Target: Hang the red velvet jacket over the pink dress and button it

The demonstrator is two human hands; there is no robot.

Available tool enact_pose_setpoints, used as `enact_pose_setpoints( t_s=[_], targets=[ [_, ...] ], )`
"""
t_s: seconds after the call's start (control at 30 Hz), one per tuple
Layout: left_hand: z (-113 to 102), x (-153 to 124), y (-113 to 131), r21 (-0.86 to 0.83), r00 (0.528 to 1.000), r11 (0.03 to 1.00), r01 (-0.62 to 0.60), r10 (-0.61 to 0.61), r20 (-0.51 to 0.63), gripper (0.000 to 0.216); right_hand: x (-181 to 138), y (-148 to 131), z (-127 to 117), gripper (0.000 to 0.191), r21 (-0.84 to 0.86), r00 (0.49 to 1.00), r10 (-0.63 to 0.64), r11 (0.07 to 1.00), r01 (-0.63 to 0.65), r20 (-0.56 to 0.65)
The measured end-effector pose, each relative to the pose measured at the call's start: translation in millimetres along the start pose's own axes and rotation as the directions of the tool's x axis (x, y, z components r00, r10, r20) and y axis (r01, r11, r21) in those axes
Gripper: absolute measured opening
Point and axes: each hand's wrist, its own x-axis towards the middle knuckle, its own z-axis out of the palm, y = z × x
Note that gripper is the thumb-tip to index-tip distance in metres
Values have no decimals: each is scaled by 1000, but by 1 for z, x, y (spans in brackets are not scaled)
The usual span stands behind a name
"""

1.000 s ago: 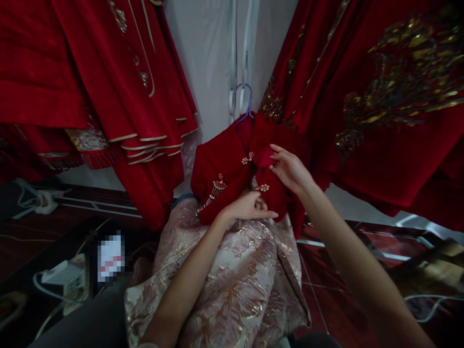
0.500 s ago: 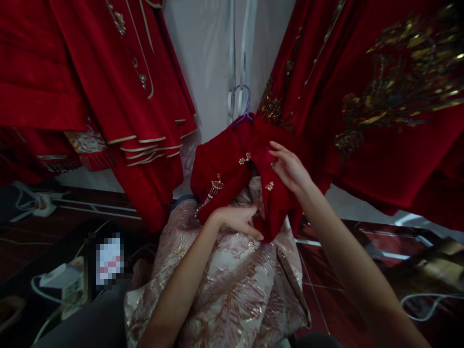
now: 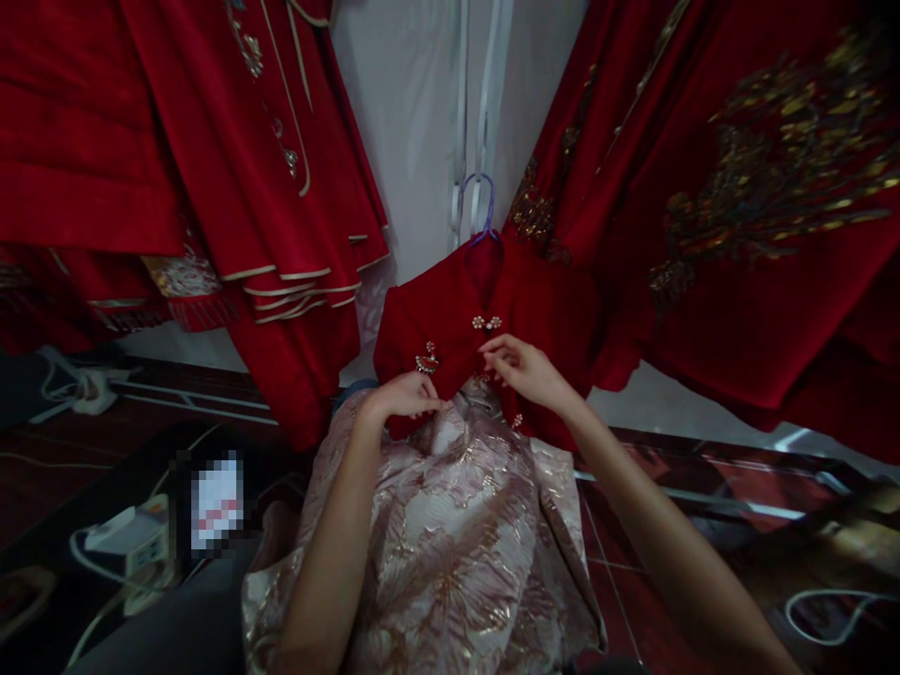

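Note:
A red jacket [image 3: 436,319] hangs on a purple hanger [image 3: 489,202], its front facing me. Beaded flower buttons [image 3: 487,322] meet at the upper front, and a beaded fan ornament [image 3: 426,362] decorates its left side. My left hand [image 3: 406,395] is closed at the jacket's lower left front, fingertips pinching near the edge. Just below the upper buttons, my right hand [image 3: 524,367] has its fingers curled in on the other front edge. Pale pink and gold brocade fabric [image 3: 450,525] spreads below, partly behind the jacket's open lower front.
More red garments [image 3: 260,187] hang at left, and gold-embroidered ones [image 3: 773,159] at right. White metal rails [image 3: 460,112] run up the pale wall. Low at left sit a power strip [image 3: 147,548] and a blurred-out screen [image 3: 217,506]. A white cable [image 3: 836,614] loops at lower right.
The jacket's right front has come down flat, and the two upper button halves now sit level. My left hand has moved left and up; my right hand has moved left and down.

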Motion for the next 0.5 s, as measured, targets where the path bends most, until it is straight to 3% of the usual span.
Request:
enact_pose_setpoints(
  t_s=[0.03, 0.07, 0.13, 0.17, 0.23, 0.33, 0.43, 0.5],
  targets=[
    [-3, 3, -9, 37, 982, 999, -18, 25, -188, 23, -2, 7, 9, 24, -70, 1000, 21, 997, -22, -11],
    [-5, 7, -16, 72, 935, 996, -54, 76, -347, 20, -4, 14, 18, 25, -147, 998, 40, 988, -48, -56],
    [-3, 19, -25, 92, 830, 981, -172, 195, -522, 21, -5, 27, 37, 29, -267, 973, 68, 955, -128, -221],
    [0, 25, -27, 65, 804, 969, -238, 234, -546, 23, -5, 33, 45, 32, -297, 949, 72, 940, -167, -307],
    [8, 37, -28, -38, 798, 944, -328, 256, -545, 28, 0, 42, 61, 38, -298, 897, 74, 928, -222, -436],
    [15, 47, -26, -162, 799, 916, -367, 221, -560, 28, 14, 52, 77, 41, -185, 825, 124, 946, -266, -551],
    [10, 46, -25, -254, 813, 883, -394, 206, -545, 20, 25, 59, 81, 44, -14, 785, 249, 950, -311, -567],
    [1, 41, -25, -326, 848, 854, -406, 219, -483, 17, 29, 61, 78, 44, 43, 809, 312, 941, -336, -498]
  ],
)
